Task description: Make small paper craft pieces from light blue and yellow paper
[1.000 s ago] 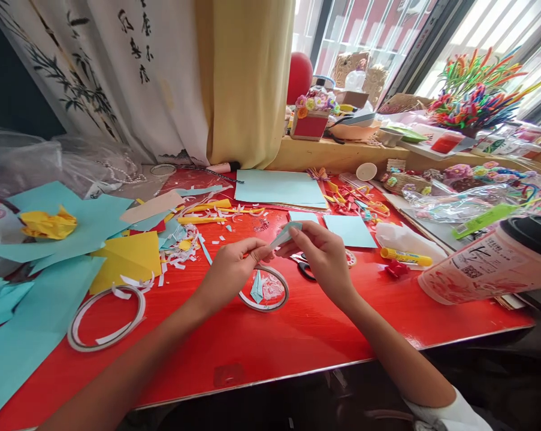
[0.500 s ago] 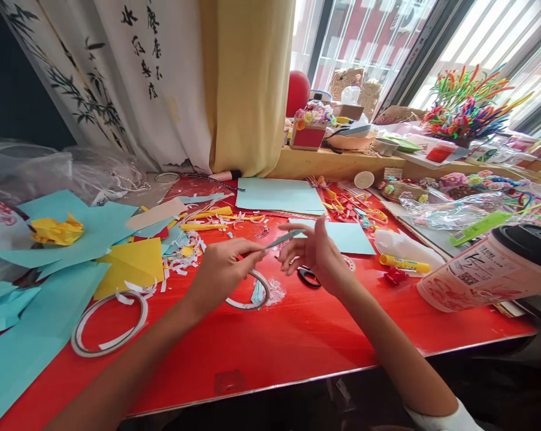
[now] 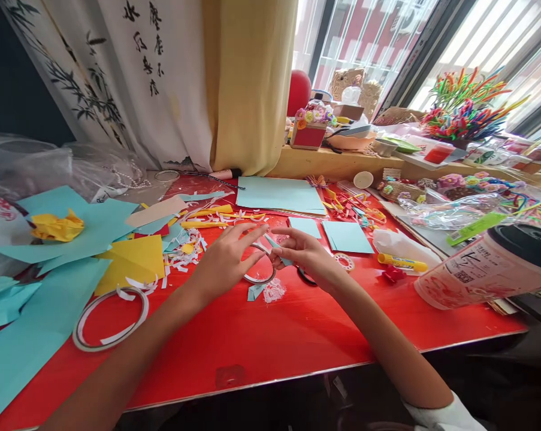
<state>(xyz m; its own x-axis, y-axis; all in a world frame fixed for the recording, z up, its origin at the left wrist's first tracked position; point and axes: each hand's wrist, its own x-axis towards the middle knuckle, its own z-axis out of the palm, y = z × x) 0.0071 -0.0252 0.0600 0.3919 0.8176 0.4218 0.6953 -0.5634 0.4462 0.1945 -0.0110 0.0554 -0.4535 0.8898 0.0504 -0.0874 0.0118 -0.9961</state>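
My right hand pinches a small folded piece of light blue paper between thumb and fingers. Close on its left, my left hand has a thin roll of double-sided tape hanging at its fingers, above the table. Its thumb and index finger reach toward the blue paper; the other fingers are partly hidden. Below the roll lie a blue paper scrap and a tangle of white shreds. Black-handled scissors are partly covered by my right hand.
Blue sheets and smaller blue squares lie on the red table. A larger tape roll and yellow paper are at left. A yellow glue stick and a tilted drink cup are at right.
The blue paper has passed from my left fingers to my right hand. Both hands have come together, and the tape roll has moved up and right with my left hand.
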